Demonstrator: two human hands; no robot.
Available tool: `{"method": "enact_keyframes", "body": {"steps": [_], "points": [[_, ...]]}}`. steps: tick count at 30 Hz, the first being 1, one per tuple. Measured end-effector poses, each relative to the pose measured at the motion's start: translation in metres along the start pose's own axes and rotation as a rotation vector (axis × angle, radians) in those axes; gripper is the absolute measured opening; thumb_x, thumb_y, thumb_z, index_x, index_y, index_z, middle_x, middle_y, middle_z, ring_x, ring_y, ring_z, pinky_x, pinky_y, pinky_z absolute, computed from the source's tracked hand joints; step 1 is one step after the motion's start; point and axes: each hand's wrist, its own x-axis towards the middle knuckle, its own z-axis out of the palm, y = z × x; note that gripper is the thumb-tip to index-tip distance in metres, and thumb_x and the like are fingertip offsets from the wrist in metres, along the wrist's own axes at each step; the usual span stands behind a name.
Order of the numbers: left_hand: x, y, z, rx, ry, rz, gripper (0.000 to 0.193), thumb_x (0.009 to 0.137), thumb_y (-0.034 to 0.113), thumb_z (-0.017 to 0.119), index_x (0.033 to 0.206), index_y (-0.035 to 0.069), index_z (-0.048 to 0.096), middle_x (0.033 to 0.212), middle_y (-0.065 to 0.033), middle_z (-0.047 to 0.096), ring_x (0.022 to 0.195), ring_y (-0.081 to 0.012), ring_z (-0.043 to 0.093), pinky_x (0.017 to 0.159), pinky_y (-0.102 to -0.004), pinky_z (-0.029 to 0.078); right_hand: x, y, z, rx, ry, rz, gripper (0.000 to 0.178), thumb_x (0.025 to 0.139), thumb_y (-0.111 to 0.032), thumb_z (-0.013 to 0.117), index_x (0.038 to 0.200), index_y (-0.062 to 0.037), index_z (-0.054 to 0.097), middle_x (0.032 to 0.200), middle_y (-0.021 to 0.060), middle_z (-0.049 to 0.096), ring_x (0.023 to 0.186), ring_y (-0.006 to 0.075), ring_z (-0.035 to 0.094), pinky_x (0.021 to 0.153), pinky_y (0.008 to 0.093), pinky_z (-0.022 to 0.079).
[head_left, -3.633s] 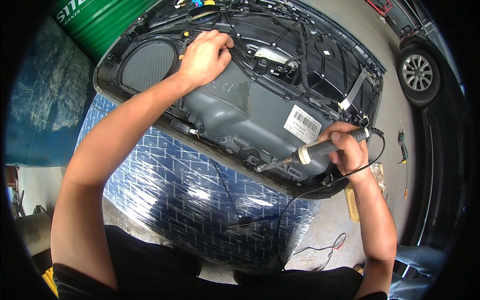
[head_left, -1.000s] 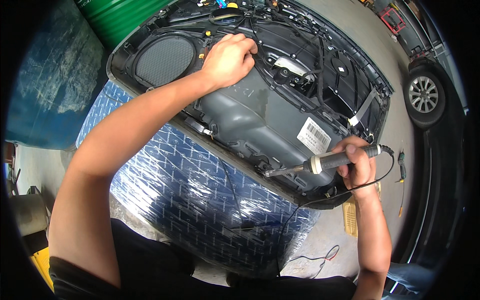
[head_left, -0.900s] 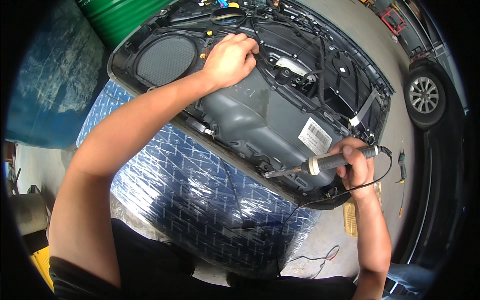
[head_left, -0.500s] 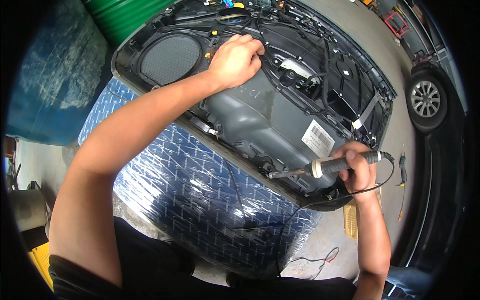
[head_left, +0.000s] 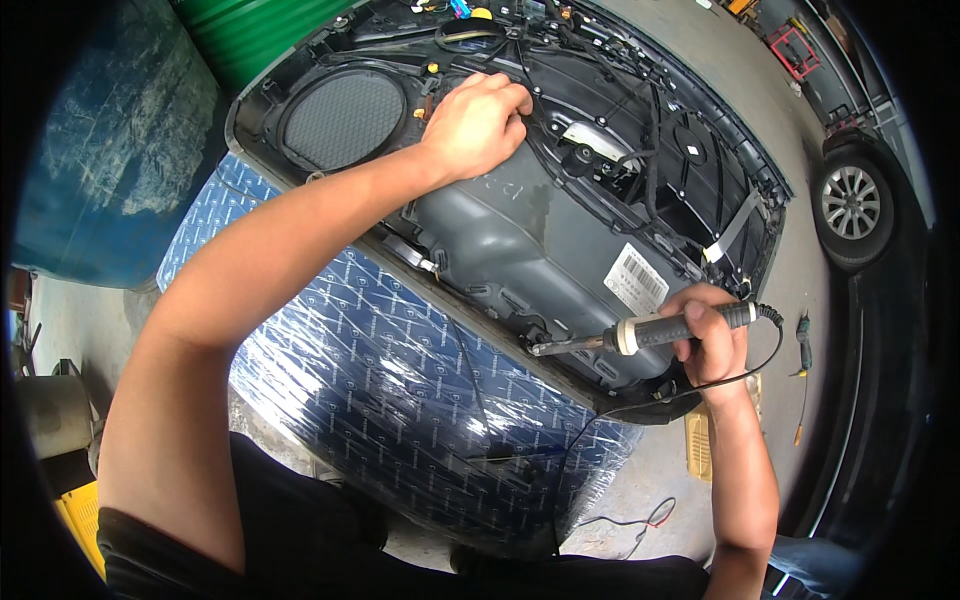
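A car door trim panel (head_left: 480, 240) lies with its inner side up on a blue, film-wrapped support. My left hand (head_left: 477, 125) presses on the top of its grey plastic part, fingers curled over the raised edge; the fingertips are partly hidden. In my right hand (head_left: 712, 335) is a soldering iron (head_left: 655, 332) with a dark grip and a pale collar, its metal tip pointing left. That tip meets or hovers just over a spot along the panel's near edge; I cannot tell which. The iron's black cord loops down from the handle's back end.
A round speaker grille (head_left: 345, 120) sits in the panel's far left. Beyond stand a blue drum (head_left: 110, 160) and a green drum (head_left: 250, 35). On the right are a dark car's wheel (head_left: 852, 202) and a screwdriver (head_left: 804, 342) on the floor. The wrapped support (head_left: 400, 390) stands before me.
The soldering iron's tip has shifted slightly left along the panel's near edge, along with my right hand. My left hand stays at the same place on the panel.
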Motion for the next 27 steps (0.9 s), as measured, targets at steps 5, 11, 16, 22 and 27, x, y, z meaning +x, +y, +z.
{"method": "enact_keyframes", "body": {"steps": [5,11,16,22,27], "points": [[0.001,0.001,-0.001,0.006,-0.007,0.004,0.019,0.084,0.013,0.060,0.100,0.005,0.068,0.099,-0.0096,0.065,0.103,-0.0306,0.058,0.094,-0.0416,0.048,-0.001,0.001,-0.003,0.030,0.011,-0.011,0.033,0.086,-0.026,0.055,0.086,0.0038,0.068,0.056,0.0047,0.054,0.047,0.0099,0.045,0.047,0.0261,0.034],[0.001,0.001,-0.001,0.010,-0.004,0.007,0.019,0.084,0.013,0.060,0.100,0.005,0.068,0.099,-0.0095,0.064,0.102,-0.0305,0.057,0.094,-0.0418,0.048,0.001,0.000,0.004,-0.010,0.011,-0.005,0.033,0.087,-0.027,0.054,0.086,0.0030,0.068,0.054,0.0038,0.053,0.046,0.0097,0.044,0.047,0.0258,0.033],[0.000,0.000,-0.001,0.007,-0.014,0.004,0.019,0.084,0.013,0.061,0.100,0.006,0.067,0.099,-0.0097,0.064,0.102,-0.0305,0.057,0.094,-0.0417,0.048,0.002,0.002,0.000,0.003,0.002,0.034,0.033,0.088,-0.027,0.054,0.085,0.0032,0.068,0.055,0.0041,0.053,0.046,0.0098,0.044,0.047,0.0263,0.033],[0.001,0.001,0.000,0.006,0.000,0.018,0.018,0.084,0.013,0.061,0.100,0.006,0.068,0.099,-0.0098,0.064,0.102,-0.0309,0.057,0.094,-0.0418,0.048,0.000,0.001,0.005,0.052,0.031,0.011,0.032,0.088,-0.026,0.054,0.086,0.0037,0.068,0.056,0.0051,0.054,0.047,0.0097,0.044,0.046,0.0257,0.033],[-0.001,-0.003,0.004,0.027,0.035,0.053,0.020,0.083,0.010,0.060,0.101,0.006,0.066,0.093,-0.0075,0.063,0.098,-0.0289,0.059,0.089,-0.0413,0.050,0.002,-0.002,0.008,0.011,0.037,0.058,0.032,0.088,-0.026,0.054,0.086,0.0032,0.068,0.055,0.0046,0.053,0.046,0.0092,0.044,0.046,0.0255,0.032]]}}
